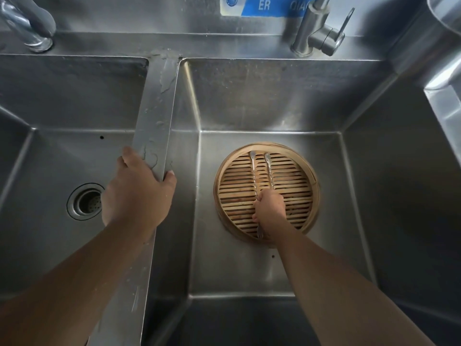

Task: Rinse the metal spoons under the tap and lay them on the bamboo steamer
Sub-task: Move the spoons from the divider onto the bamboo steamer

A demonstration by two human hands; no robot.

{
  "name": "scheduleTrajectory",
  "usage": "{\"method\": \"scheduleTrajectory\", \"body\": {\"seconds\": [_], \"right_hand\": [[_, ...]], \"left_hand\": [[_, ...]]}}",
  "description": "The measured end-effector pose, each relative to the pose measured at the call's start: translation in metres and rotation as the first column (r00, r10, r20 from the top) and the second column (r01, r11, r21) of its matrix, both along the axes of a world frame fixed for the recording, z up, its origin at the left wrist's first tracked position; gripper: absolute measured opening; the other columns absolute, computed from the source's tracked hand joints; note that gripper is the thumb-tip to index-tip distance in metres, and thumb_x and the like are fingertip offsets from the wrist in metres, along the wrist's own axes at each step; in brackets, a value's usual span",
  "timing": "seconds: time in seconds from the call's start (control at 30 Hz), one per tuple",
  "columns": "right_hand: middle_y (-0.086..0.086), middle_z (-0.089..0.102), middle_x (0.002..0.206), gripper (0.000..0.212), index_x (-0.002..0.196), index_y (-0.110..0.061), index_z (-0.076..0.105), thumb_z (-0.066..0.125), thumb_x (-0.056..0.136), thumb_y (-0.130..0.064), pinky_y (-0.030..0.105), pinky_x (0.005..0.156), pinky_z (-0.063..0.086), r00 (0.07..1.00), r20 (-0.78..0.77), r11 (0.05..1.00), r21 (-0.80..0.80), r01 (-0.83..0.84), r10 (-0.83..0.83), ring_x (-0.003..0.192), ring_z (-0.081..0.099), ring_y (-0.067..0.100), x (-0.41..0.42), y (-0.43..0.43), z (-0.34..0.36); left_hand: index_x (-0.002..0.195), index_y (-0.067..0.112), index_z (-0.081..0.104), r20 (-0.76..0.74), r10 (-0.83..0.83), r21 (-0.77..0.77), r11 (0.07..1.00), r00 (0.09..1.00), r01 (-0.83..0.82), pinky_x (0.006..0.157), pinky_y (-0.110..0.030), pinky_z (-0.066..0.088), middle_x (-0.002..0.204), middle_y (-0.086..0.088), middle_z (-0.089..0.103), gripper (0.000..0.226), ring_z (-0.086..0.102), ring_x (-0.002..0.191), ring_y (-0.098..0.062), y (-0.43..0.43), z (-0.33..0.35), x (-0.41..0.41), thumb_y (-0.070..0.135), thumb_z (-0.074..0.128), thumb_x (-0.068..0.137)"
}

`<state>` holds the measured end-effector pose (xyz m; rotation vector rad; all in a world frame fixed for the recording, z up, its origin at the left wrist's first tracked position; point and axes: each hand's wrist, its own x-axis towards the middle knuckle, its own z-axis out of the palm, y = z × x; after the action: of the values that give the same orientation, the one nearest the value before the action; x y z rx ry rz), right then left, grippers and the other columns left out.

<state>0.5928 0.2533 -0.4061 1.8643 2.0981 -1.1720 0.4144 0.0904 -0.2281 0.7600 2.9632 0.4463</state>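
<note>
A round bamboo steamer (309, 176) with a slatted top sits on the floor of the right sink basin. Two long metal spoons with twisted handles, one (253, 171) on the left and one (269, 172) beside it, lie across its slats, bowls pointing away from me. My right hand (270, 211) is closed around their near ends, and a forked metal tip pokes out below the fist. My left hand (137, 188) rests on the wet steel divider (156, 108) between the two basins, fingers curled over its edge, holding no object.
The left basin has a round drain strainer (86, 201). A curved tap (23, 23) stands at the back left and a lever tap (320, 28) behind the right basin. A steel pot (444, 26) is at the top right. No water is running.
</note>
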Motion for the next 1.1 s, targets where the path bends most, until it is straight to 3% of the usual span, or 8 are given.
{"method": "scheduleTrajectory", "body": {"seconds": [0.3,0.67,1.1], "right_hand": [[0.017,0.069,0.1,0.017,0.104,-0.007,0.061,0.046,0.097,-0.004,0.047,0.078,0.063,0.997,0.035,0.995,0.07,-0.068,0.066,0.09,0.072,0.034,0.001,0.001,-0.006],[0.013,0.07,0.098,0.013,0.108,-0.008,0.062,0.055,0.098,-0.013,0.044,0.079,0.062,0.988,0.044,0.986,0.071,-0.148,0.145,0.087,0.072,0.029,0.006,0.003,-0.007],[0.011,0.067,0.099,0.012,0.106,-0.01,0.062,0.061,0.096,-0.017,0.041,0.079,0.063,0.996,0.03,0.995,0.037,-0.088,0.087,0.087,0.071,0.026,0.004,0.002,-0.013]], "left_hand": [[0.122,0.007,0.038,-0.025,-0.006,0.001,1.0,1.0,0.006,0.065,-0.043,0.041,0.117,-0.018,0.058,0.064,0.062,0.091,-0.049,0.0,-0.003,-0.001,0.048,0.067,0.082],[0.12,0.008,0.038,-0.048,0.009,0.012,1.0,0.999,-0.008,0.066,-0.045,0.041,0.118,-0.019,0.058,0.064,0.062,0.094,-0.051,0.001,-0.005,-0.003,0.049,0.067,0.08],[0.122,0.008,0.038,-0.05,0.012,0.002,1.0,0.999,-0.012,0.065,-0.042,0.037,0.118,-0.02,0.059,0.065,0.062,0.092,-0.051,0.002,-0.005,-0.003,0.048,0.067,0.08]]}}
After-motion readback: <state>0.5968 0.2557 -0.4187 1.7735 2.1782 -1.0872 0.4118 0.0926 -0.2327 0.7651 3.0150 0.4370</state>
